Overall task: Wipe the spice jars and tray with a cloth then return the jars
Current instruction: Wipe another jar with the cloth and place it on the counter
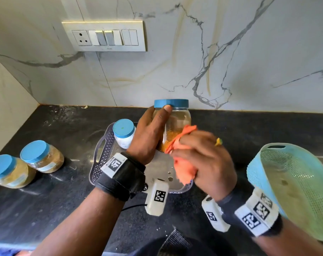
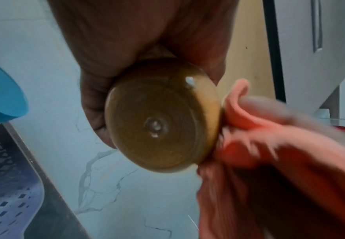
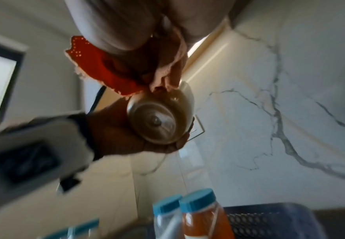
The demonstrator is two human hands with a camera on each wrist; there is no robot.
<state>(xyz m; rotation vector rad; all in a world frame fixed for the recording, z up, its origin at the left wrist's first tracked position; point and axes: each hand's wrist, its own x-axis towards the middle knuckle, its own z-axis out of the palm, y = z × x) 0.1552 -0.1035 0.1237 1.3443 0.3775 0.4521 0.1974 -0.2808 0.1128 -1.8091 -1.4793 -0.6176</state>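
Observation:
My left hand (image 1: 149,133) grips a clear spice jar (image 1: 179,117) with a blue lid and yellow-brown powder, holding it up over the tray (image 1: 105,152). My right hand (image 1: 203,159) holds a bunched orange cloth (image 1: 177,143) and presses it against the jar's lower right side. The left wrist view shows the jar's round base (image 2: 161,122) with the cloth (image 2: 269,161) against its edge. On the perforated tray stands a blue-lidded jar of white powder (image 1: 124,133). In the right wrist view a jar of orange powder (image 3: 204,216) stands beside it.
Two blue-lidded jars of brownish spice (image 1: 42,156) (image 1: 9,170) stand on the black counter, left of the tray. A teal mesh basket (image 1: 295,182) sits tilted at the right. A marble wall with a switch panel (image 1: 105,36) rises behind the counter.

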